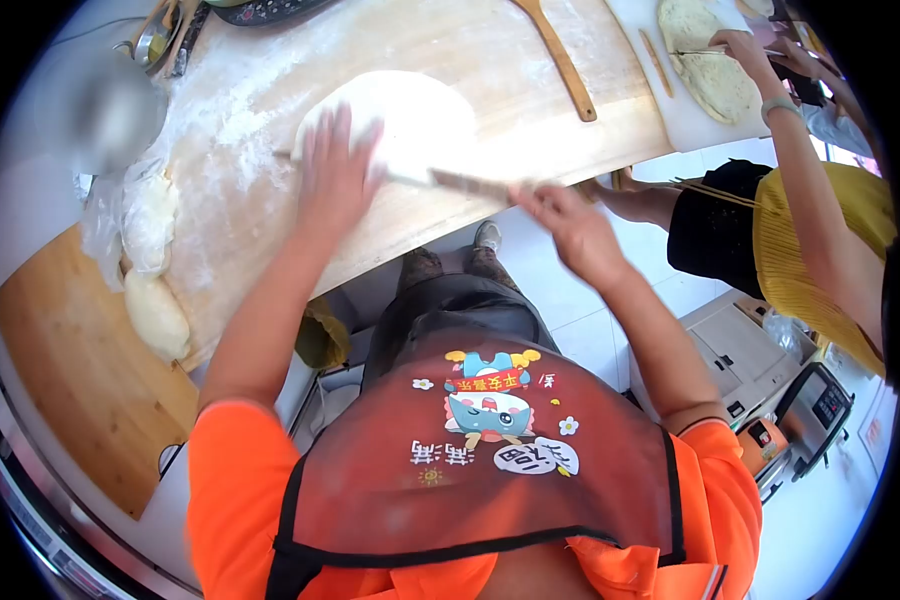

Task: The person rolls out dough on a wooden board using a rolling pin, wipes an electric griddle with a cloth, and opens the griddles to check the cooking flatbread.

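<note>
White dough (425,115), flat and round, lies on the floury wooden bench (515,60) in front of the person. The left hand (335,170) is over the left side of the dough, palm down. Its fingers are open and point away from the person, with the thumb out to the side, and they look a bit blurry. A brown stick (470,184) runs along the near edge of the dough, toward the right hand (575,228). The right hand is bent at the stick's end. It is blurry too, so I cannot tell if its fingers are clamped on the stick or only resting there. A small brown tip (283,155) pokes out to the left of the left hand, and I cannot tell if it is part of the same stick. On the left side of the bench, a lump of dough (157,315) sits just beside a clear plastic bag (102,222). A flat wooden tool (565,75) lies well apart from the hands, near the bench's right side. The person wears a red apron (370,480) with a cartoon on it and orange sleeves (235,480). To the right, another person in a yellow top (805,240) has a hand (740,45) over more dough (715,90).
</note>
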The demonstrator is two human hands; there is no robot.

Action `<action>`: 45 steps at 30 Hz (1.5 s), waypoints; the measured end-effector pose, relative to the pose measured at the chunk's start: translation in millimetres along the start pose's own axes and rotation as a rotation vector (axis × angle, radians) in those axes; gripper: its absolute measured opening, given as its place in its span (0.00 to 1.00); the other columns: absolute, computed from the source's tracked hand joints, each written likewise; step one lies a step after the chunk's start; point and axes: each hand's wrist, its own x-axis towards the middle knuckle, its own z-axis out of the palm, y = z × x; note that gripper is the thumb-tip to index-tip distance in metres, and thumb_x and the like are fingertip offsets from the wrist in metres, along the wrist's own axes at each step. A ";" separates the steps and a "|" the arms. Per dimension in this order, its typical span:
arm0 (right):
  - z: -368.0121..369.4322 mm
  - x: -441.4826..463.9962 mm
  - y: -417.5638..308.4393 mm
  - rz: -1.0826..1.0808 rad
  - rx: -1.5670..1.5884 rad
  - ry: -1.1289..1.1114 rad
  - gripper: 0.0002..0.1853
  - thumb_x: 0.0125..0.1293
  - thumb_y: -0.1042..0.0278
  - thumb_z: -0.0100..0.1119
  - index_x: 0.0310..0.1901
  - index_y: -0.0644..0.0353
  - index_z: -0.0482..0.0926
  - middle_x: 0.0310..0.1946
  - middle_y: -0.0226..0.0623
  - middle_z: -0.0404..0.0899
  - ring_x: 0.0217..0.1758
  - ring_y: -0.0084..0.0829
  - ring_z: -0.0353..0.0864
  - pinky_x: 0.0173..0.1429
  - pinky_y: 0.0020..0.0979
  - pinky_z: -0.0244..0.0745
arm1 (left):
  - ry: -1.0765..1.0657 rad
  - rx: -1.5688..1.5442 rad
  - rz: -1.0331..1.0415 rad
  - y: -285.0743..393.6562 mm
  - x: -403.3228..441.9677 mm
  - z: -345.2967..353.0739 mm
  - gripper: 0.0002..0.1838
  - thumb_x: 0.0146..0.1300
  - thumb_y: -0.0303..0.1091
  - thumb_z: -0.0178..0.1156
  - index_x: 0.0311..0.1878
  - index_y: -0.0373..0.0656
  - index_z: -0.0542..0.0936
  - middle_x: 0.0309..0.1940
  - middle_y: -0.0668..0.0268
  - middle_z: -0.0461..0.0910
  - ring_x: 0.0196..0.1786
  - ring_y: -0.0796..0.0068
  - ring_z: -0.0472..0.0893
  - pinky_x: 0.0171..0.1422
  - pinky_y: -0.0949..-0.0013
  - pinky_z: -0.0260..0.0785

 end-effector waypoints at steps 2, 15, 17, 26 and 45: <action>-10.1 32.6 10.8 0.006 -0.091 0.046 0.38 0.65 0.85 0.50 0.75 0.39 0.71 0.50 0.40 0.80 0.47 0.45 0.84 0.45 0.42 0.82 | 0.117 0.028 -0.164 -13.6 88.7 21.1 0.30 0.78 0.49 0.54 0.80 0.59 0.67 0.84 0.53 0.55 0.85 0.42 0.51 0.86 0.35 0.39; 54.6 -53.7 -64.1 0.258 0.548 -0.059 0.39 0.68 0.83 0.50 0.81 0.54 0.58 0.48 0.49 0.79 0.48 0.48 0.84 0.54 0.48 0.81 | 0.046 -0.174 0.204 73.4 45.4 6.1 0.34 0.72 0.46 0.60 0.79 0.49 0.68 0.83 0.58 0.58 0.86 0.54 0.52 0.87 0.38 0.37; 42.1 -60.4 -39.4 0.339 0.453 -0.012 0.33 0.74 0.80 0.46 0.80 0.55 0.59 0.48 0.51 0.78 0.48 0.51 0.83 0.54 0.46 0.80 | 0.218 -0.194 0.271 134.1 137.6 10.4 0.34 0.78 0.56 0.51 0.81 0.55 0.65 0.85 0.66 0.56 0.88 0.61 0.49 0.88 0.41 0.33; 92.1 -21.5 -97.8 0.310 0.762 0.018 0.38 0.75 0.74 0.54 0.83 0.55 0.51 0.56 0.54 0.77 0.56 0.52 0.83 0.62 0.46 0.78 | 0.018 0.115 -0.035 57.4 41.1 -13.8 0.28 0.72 0.48 0.59 0.73 0.54 0.76 0.80 0.69 0.66 0.82 0.58 0.60 0.82 0.42 0.50; -14.2 26.6 21.0 -0.086 -0.071 0.114 0.32 0.62 0.83 0.54 0.69 0.50 0.79 0.48 0.39 0.82 0.50 0.44 0.81 0.54 0.42 0.79 | 0.142 -0.014 0.165 27.7 63.0 5.9 0.30 0.76 0.46 0.56 0.77 0.43 0.69 0.79 0.50 0.64 0.83 0.56 0.61 0.86 0.46 0.49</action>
